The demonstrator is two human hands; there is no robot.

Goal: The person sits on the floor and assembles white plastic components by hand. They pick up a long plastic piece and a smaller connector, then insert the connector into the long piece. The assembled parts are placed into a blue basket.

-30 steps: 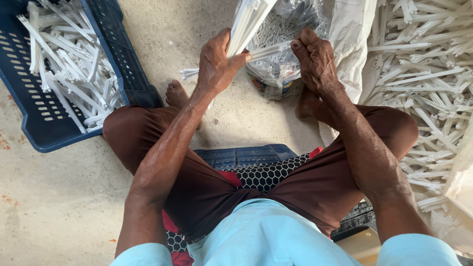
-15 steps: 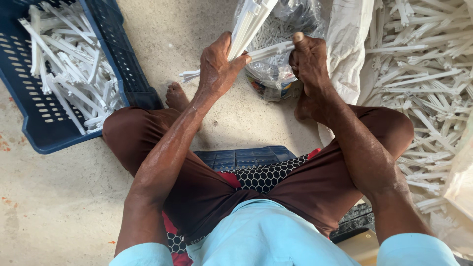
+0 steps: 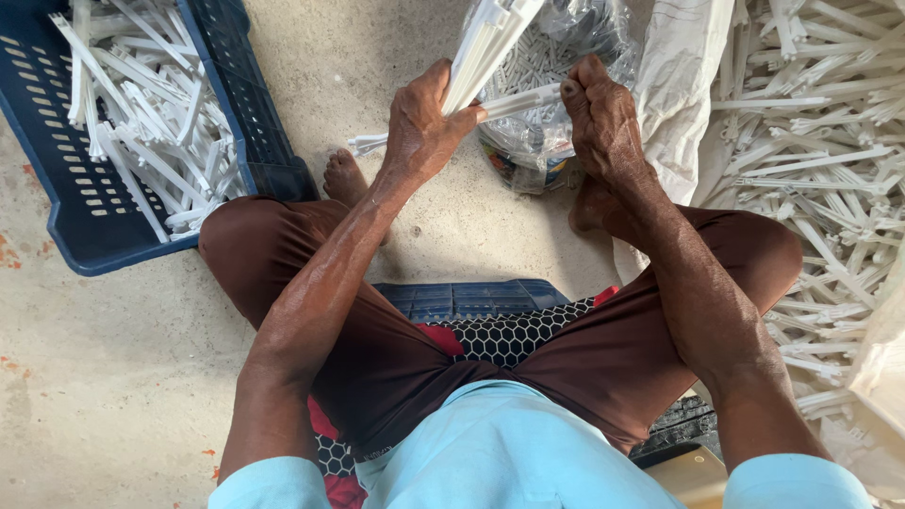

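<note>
Two hands: left hand [image 3: 419,127] grips white strips [image 3: 485,42], apparently pointing up-right.

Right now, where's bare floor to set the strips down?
Bare concrete floor lies left of the left knee, below the blue crate. A smaller patch sits between the feet, before the clear bag. Crowded: the crate and the pile of white pieces at right.

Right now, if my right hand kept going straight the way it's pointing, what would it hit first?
Probably the clear plastic bag of small white pieces just beyond the right hand; depth is hard to judge.
</note>
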